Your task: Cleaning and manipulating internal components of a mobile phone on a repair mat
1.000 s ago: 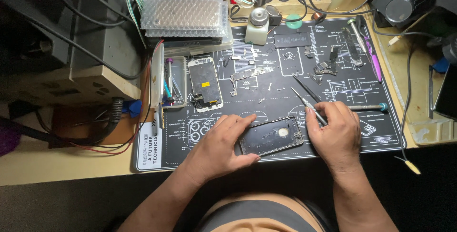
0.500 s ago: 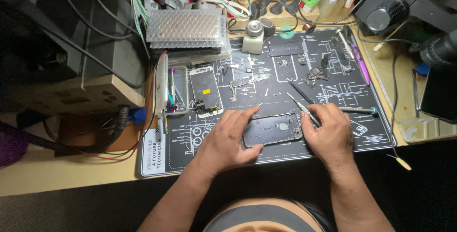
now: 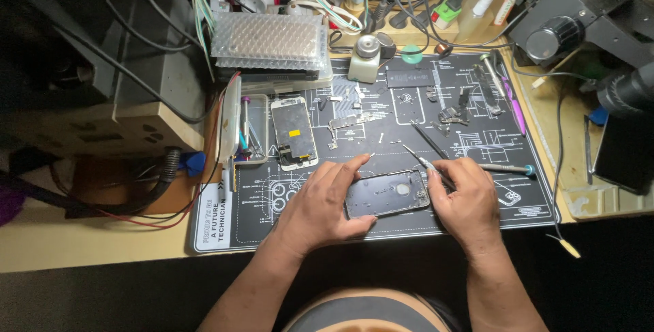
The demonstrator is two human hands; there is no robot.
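Head view: your left hand (image 3: 325,204) grips the left end of the opened phone housing (image 3: 387,194), fingers curled over its top and bottom edges, thumb under the near edge. Housing lies flat on the black repair mat (image 3: 272,202), near its front edge, tilted slightly, inside facing up. Your right hand (image 3: 464,199) is closed around a thin metal tool (image 3: 424,162), pinched like a pen, tip pointing up-left just past the housing's right end; whether the tip touches the frame, can't tell. Right hand's heel rests on the mat beside the housing. Screwdriver with teal cap (image 3: 507,167) lies on the mat just right of your right hand. Black tweezers (image 3: 429,139) lie above the tool, apart from it. Detached screen panel (image 3: 293,132) sits face down upper left of the housing, next to a clear parts tray (image 3: 248,131). Small loose parts scattered on mat's upper half. Microscope (image 3: 599,25) at far right.
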